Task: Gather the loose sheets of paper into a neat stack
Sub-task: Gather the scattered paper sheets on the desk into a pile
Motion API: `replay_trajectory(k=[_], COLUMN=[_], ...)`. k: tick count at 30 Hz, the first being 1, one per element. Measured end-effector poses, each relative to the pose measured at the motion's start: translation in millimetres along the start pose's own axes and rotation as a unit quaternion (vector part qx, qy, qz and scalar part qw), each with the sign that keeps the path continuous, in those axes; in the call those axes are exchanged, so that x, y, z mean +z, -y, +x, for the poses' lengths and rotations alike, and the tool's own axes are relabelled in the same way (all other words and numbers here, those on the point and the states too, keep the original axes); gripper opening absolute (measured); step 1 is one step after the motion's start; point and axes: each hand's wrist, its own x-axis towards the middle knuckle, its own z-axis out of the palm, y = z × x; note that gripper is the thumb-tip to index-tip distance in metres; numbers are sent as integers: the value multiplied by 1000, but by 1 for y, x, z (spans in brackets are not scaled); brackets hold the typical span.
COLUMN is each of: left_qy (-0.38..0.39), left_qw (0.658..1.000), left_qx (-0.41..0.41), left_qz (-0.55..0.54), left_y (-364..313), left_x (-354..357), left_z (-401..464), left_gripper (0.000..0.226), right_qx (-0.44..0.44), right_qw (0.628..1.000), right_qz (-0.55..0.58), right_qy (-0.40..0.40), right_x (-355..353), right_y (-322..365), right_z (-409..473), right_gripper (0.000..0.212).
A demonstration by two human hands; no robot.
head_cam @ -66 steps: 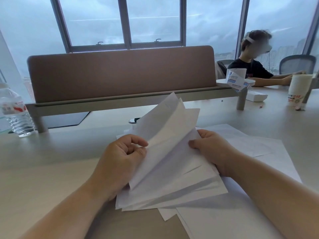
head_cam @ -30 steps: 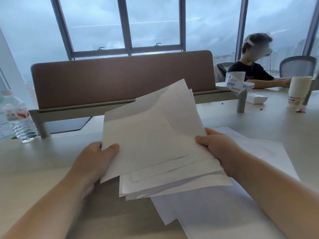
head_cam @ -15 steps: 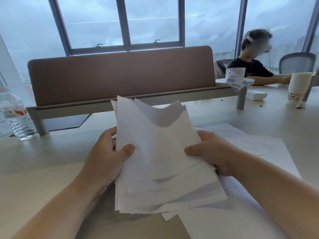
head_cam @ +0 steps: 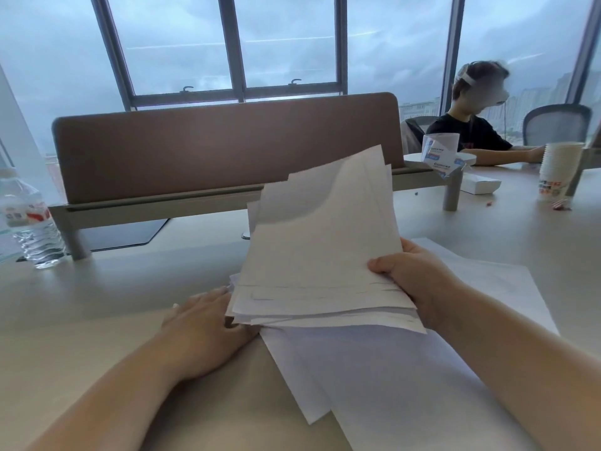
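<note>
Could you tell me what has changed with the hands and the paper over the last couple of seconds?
The left hand has let go of the bundle of sheets and now lies flat on the table at its left edge. The right hand still grips the bundle, now raised and tilted, alone. The loose sheets beneath and the water bottle stayed put.

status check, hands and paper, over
Right hand grips the bundle of sheets, edges uneven. Left hand flat on table. More loose sheets underneath.
</note>
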Motion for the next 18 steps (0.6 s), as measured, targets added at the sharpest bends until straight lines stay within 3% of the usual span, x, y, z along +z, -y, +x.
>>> replay_trajectory(k=[4, 7, 9, 14, 16, 18], left_qy=[-2, -57, -75, -66, -43, 2], left_qw=[999, 981, 944, 790, 771, 786], left_qx=[39, 17, -6, -60, -79, -80], left_qz=[-21, -184, -323, -607, -630, -612], left_y=[-10, -20, -28, -43, -49, -52], left_x=[-5, -9, -9, -13, -15, -14], left_z=[-4, -8, -11, -11, -13, -17], left_gripper=[52, 32, 32, 40, 33, 27], right_qx=[16, 20, 24, 31, 31, 33], right_qw=[1000, 1000, 1000, 999, 999, 999], right_qz=[7, 7, 9, 10, 13, 17], right_qy=[5, 3, 4, 10, 11, 15], right_x=[3, 3, 3, 5, 6, 6], right_y=[-2, -2, -2, -1, -1, 0], right_z=[-1, -1, -1, -2, -3, -5], right_gripper=[36, 36, 36, 32, 32, 32])
